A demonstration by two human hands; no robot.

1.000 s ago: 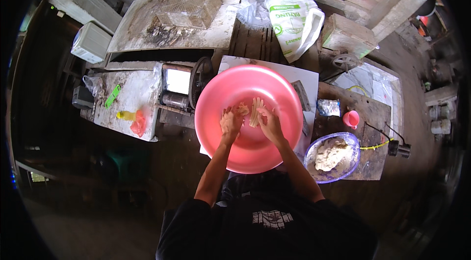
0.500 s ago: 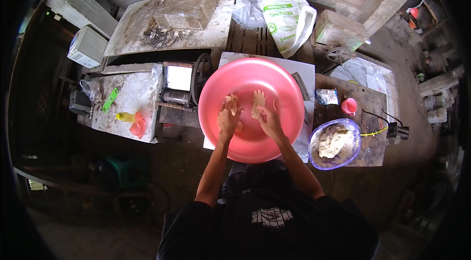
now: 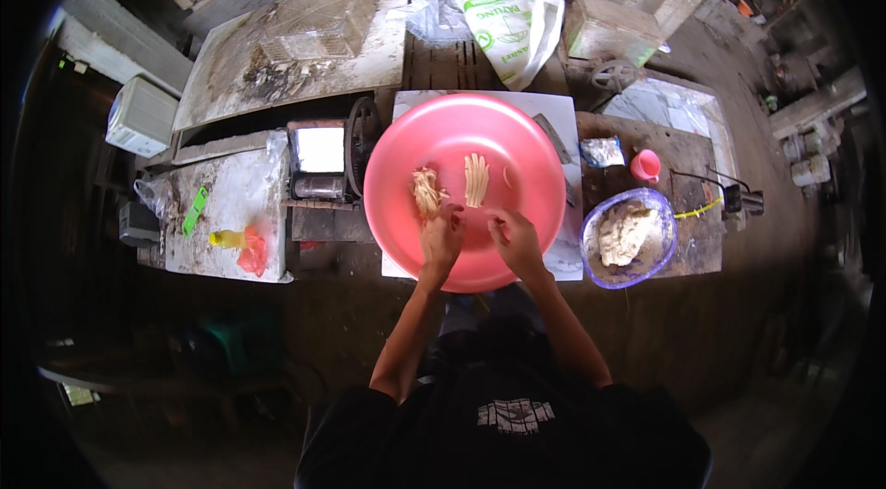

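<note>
At the centre of the frame we see both hands inside the pink basin (image 3: 517, 134), which sits on a white board (image 3: 554, 106) on the table (image 3: 688, 152). The left hand (image 3: 441, 240) closes its fingers on the lower end of a pale noodle bundle (image 3: 425, 191), while the right hand (image 3: 513, 238) rests just right of it with fingers curled, and we cannot tell whether they grip anything. A second bundle (image 3: 475, 179) lies loose above the hands, and a clear bowl (image 3: 666, 235) of dough (image 3: 623, 232) stands at right, beside the basin.
</note>
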